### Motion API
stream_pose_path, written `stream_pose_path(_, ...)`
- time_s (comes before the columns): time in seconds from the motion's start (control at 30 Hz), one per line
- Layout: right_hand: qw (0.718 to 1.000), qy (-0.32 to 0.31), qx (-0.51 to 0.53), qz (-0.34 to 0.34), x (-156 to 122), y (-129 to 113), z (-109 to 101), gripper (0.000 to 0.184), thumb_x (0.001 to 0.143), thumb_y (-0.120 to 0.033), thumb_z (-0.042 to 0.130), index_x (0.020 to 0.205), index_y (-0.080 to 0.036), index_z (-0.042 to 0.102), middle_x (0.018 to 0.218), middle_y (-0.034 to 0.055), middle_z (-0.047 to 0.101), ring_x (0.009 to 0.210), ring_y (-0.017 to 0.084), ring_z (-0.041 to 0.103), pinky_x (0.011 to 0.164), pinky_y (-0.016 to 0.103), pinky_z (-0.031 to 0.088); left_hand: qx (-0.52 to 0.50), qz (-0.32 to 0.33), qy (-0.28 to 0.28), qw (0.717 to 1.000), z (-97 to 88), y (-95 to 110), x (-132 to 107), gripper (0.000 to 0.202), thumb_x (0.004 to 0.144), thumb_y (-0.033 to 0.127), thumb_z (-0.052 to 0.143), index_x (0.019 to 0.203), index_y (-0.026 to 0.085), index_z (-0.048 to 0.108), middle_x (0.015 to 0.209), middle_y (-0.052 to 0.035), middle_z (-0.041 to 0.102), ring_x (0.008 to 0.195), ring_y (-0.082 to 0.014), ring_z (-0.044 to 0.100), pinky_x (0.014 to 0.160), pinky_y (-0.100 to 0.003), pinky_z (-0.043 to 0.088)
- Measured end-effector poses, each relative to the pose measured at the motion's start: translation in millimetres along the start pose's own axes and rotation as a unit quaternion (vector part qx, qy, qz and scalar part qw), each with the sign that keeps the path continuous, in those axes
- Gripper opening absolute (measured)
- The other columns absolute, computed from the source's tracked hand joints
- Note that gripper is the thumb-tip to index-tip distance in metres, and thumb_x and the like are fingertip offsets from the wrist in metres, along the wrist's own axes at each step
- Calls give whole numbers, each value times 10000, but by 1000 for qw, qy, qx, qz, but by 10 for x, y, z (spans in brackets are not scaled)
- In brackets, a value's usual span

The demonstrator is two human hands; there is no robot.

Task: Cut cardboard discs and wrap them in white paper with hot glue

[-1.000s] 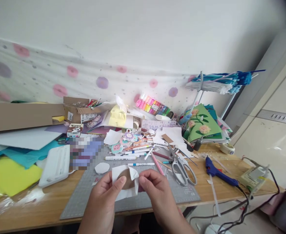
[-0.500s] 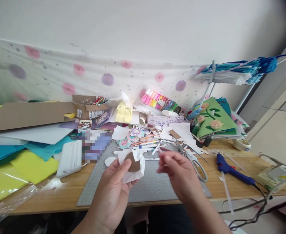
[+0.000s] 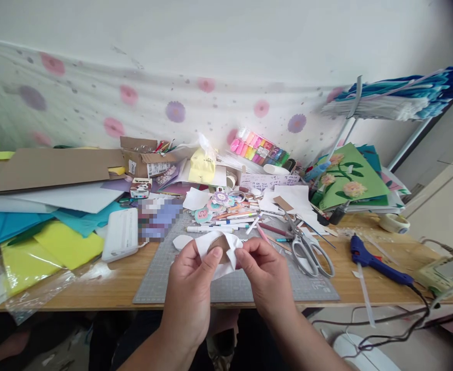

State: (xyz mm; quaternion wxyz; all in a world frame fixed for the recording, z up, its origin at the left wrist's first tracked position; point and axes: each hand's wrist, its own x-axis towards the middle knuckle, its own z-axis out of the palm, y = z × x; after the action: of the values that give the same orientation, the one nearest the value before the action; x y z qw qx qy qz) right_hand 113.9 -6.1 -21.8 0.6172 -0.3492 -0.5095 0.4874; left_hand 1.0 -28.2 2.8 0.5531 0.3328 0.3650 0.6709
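My left hand [image 3: 191, 288] and my right hand [image 3: 267, 278] are both pinched on one piece of white paper with a brown cutout stuck to it [image 3: 220, 248]. I hold it just above the grey cutting mat [image 3: 249, 288], near the desk's front edge. The left thumb presses the paper's left side; the right fingertips grip its right edge. Behind the paper a small white oval cutout [image 3: 182, 241] lies on the mat.
Scissors [image 3: 307, 250] and several pens lie right of my hands, and a blue glue gun [image 3: 373, 260] with its cord is further right. A white case [image 3: 121, 240], yellow and blue paper sheets [image 3: 49, 247], cardboard boxes and a green flower card [image 3: 348, 178] crowd the wooden desk.
My right hand let go of the paper half a second ago, then came back and took hold of its right edge. The view shifted, showing more of the desk's left side.
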Motion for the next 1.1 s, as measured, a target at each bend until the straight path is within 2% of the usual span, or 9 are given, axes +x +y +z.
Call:
stream_pose_path(0.17,992,-92,-72,-52,338,-418,-245,226,702,-375,762,827,-189,735,673,10,696,562,133,586,530,267,439,-40,-33,20,998,-37,24,27,275,737,273,735,982,157,693,934,-66,732,854,-213,667,782,-317,513)
stream_pose_path(0.27,986,71,-19,-147,800,-1100,-715,296,770,-386,664,1019,-235,721,704,-14,746,527,114,630,542,311,413,-48,-37,46,997,-82,55,63,321,695,265,771,990,164,696,952,-70,733,833,-203,668,707,-287,524)
stream_pose_path(0.33,959,201,67,-187,1019,-1501,-1025,301,874,-358,477,882,-217,743,551,-54,703,466,79,594,532,390,308,-55,-42,60,996,-96,70,81,320,671,255,790,967,173,698,946,-60,733,809,-187,665,658,-263,522)
stream_pose_path(0.4,937,251,102,-221,1069,-1660,-1188,326,885,-269,442,791,-193,745,531,-56,689,498,70,590,562,437,286,-64,-48,66,995,-88,81,87,296,668,251,792,938,183,695,925,-45,732,785,-173,659,630,-253,520)
stream_pose_path(0.47,955,195,83,-206,946,-1520,-1140,289,872,-221,476,799,-196,754,574,-52,699,529,69,599,571,402,329,-71,-53,63,994,-61,89,81,262,682,251,781,921,189,693,910,-35,731,768,-160,652,623,-251,519)
stream_pose_path(0.53,990,38,15,-132,707,-1169,-923,203,835,-273,577,837,-200,766,701,-24,719,600,110,632,603,344,417,-72,-57,53,994,-25,92,69,235,707,252,762,922,190,693,904,-34,729,753,-149,645,617,-244,512)
stream_pose_path(0.67,979,-154,-121,-56,249,-454,-416,138,766,-245,725,898,-237,765,821,31,703,745,168,628,660,301,492,-70,-83,30,994,22,74,46,202,754,259,724,942,192,691,899,-33,724,742,-131,636,617,-228,498)
stream_pose_path(0.9,994,-107,6,-14,176,-169,-145,80,702,-228,775,749,-209,713,699,-15,625,666,127,550,637,250,446,-73,-94,34,992,2,12,23,177,765,247,718,936,215,688,914,-14,719,757,-108,629,608,-196,487)
stream_pose_path(1.1,998,-19,-61,-17,103,-62,-47,167,750,-287,720,685,-178,611,623,-26,574,583,116,515,561,238,406,-38,-47,38,997,11,-37,-9,164,761,255,720,915,211,685,927,-16,718,778,-130,642,592,-207,495)
